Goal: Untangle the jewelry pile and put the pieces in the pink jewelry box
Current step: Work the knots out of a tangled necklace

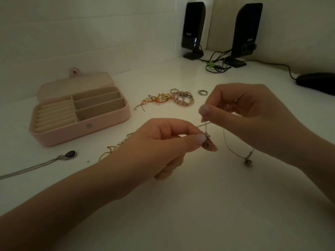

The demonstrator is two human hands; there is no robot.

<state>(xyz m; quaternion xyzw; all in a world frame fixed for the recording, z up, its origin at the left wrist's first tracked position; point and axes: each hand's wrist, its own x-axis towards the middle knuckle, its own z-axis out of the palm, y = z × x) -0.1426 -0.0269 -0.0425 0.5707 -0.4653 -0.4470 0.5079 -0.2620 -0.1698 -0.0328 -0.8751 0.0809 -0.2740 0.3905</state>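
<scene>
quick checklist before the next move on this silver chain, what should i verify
1. Both hands hold the chain: ok. The left hand pinches the silver chain at a small charm; the right hand pinches it higher up.
2. Chain free of knots between the fingers: cannot tell, too fine and dim.
3. Pendant end hangs free: ok, the small pendant dangles apart from other pieces.
4. Pink jewelry box open and ready: ok, lid back, compartments bare.
5. Chain separate from the jewelry pile: ok, the pile lies farther back.
6. Chain clear of the pearl strand by the left wrist: cannot tell, the hand hides it.
</scene>
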